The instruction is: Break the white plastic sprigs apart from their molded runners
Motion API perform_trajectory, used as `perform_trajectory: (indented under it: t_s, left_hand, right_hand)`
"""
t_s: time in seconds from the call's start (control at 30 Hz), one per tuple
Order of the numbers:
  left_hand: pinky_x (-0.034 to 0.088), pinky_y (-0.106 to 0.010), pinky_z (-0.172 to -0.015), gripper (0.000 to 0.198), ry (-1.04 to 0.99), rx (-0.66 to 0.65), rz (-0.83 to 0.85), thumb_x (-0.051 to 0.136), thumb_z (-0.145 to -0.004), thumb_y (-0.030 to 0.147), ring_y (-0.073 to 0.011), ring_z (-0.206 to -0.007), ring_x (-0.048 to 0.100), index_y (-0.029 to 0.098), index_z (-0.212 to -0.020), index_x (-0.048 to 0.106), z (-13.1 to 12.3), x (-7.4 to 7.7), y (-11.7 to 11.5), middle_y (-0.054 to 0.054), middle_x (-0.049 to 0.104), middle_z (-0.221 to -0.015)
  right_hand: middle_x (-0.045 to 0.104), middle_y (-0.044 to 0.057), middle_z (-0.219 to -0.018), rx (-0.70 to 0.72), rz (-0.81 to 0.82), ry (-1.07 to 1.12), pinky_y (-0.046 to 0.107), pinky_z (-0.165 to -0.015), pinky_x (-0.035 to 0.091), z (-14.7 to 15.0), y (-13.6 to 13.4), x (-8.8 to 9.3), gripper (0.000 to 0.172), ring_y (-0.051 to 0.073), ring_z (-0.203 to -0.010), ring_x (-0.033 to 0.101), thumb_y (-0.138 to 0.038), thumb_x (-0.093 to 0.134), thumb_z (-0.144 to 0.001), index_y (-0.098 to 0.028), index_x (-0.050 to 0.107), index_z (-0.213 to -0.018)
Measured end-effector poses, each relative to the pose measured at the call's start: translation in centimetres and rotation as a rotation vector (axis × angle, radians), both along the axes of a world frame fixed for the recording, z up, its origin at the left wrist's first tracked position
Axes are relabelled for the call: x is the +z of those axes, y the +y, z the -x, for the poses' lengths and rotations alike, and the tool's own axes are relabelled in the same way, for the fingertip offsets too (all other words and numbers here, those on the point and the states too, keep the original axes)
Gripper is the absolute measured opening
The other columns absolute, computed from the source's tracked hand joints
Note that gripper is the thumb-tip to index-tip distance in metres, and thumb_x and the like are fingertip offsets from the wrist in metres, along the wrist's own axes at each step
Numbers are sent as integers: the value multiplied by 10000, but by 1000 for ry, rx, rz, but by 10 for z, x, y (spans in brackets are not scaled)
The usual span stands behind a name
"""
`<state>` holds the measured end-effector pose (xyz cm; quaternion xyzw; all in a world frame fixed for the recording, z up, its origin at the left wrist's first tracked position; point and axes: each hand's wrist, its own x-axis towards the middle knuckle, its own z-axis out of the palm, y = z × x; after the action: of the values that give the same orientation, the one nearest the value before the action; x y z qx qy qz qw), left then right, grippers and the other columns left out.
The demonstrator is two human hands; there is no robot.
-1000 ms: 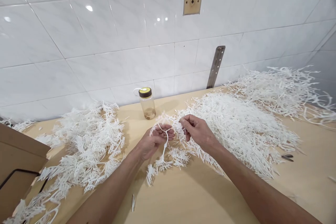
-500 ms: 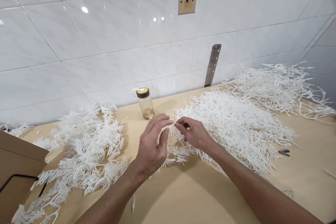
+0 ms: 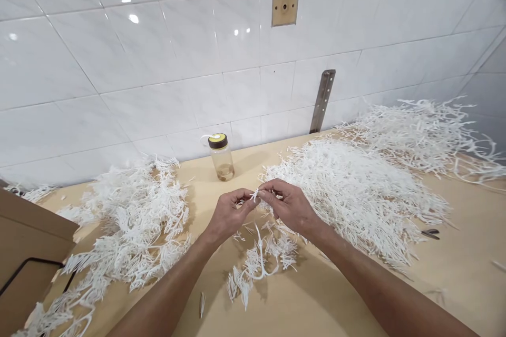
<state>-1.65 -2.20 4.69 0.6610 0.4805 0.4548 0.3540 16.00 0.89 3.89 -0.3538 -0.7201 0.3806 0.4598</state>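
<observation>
two bare hands meet over a wooden table [image 3: 316, 300]. the left hand [image 3: 229, 214] and the right hand [image 3: 291, 206] each press thumb and forefinger together, pinching a small white sprig tip [image 3: 255, 196] between them, fingertips touching. just below lies a white plastic sprig [image 3: 256, 266]; whether it hangs from the pinch cannot be told. a left pile [image 3: 130, 226] of such sprigs lies near the left arm. a right pile [image 3: 356, 189] lies just beyond the right hand. a capped bottle [image 3: 222, 158] stands behind the hands, by the tiled wall.
</observation>
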Motion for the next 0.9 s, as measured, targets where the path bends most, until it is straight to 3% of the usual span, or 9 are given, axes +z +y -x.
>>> perform_trajectory:
  t_s: [0.13,0.27,0.43,0.63,0.77,0.9]
  left_hand:
    - [443,-249,-665,237,-105,-23,52,690,-795,365,-141,-701,566,130,-821,700,-2,-8,3,-40,662,-751]
    - [430,-240,-568,181,-172,-16,141,668,-782,311,-113,-557,519,134,-749,653,-1,-13,6,1,583,-599]
    - [402,-229,-526,187,-243,51,156,660,-774,309,-100,-507,486,130,-826,666,-1,-19,7,17,556,-553]
    - [390,-218,-505,259,-322,30,235,712,-736,336,-81,-502,471,122,-880,682,-5,-23,6,12,573,-617]
    - [400,-215,-509,353,-365,-6,318,742,-725,411,-83,-519,471,121,-922,699,-8,-23,3,12,561,-625]
    - [364,-195,-481,345,-437,48,343,782,-689,421,-66,-498,441,129,-848,689,-8,-27,4,22,539,-612]
  right_hand:
    - [673,26,-824,58,71,0,214,-421,433,0,-1,2,252,69,-445,503,-427,592,-882,-201,700,-865]
    - [608,-16,-702,109,209,17,223,-424,450,-5,4,1,325,80,-419,540,-491,545,-902,-191,658,-955]
    - [613,-5,-734,84,322,-5,256,-485,544,-10,13,-5,263,107,-520,598,-428,613,-854,-172,644,-906]
    - [660,18,-750,35,308,4,261,-553,592,-8,17,-10,163,144,-682,634,-303,639,-804,-173,662,-899]
    - [670,25,-768,-6,251,-22,265,-563,606,-7,15,-12,143,148,-695,644,-273,622,-805,-172,670,-894]
    - [680,35,-809,-18,204,-56,272,-553,614,-7,15,-16,173,151,-699,651,-284,610,-822,-175,668,-944]
